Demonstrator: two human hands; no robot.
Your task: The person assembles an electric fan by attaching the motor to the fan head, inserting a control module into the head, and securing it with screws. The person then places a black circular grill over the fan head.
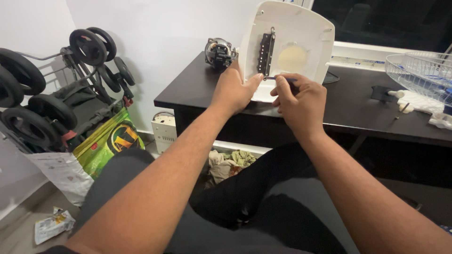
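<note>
The white plastic cover (301, 33) stands tilted on edge at the front of the dark counter (197, 89). The left hand (233, 89) clasps the cover's lower left edge, its grip closed on it. The right hand (301, 101), just right of that, pinches a thin screwdriver (281, 79) whose tip meets the cover's dark metal bracket (266, 52).

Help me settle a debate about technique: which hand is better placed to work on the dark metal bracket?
Probably the right hand: it holds a thin tool at the dark metal bracket. The left hand steadies the white plastic panel.
</note>
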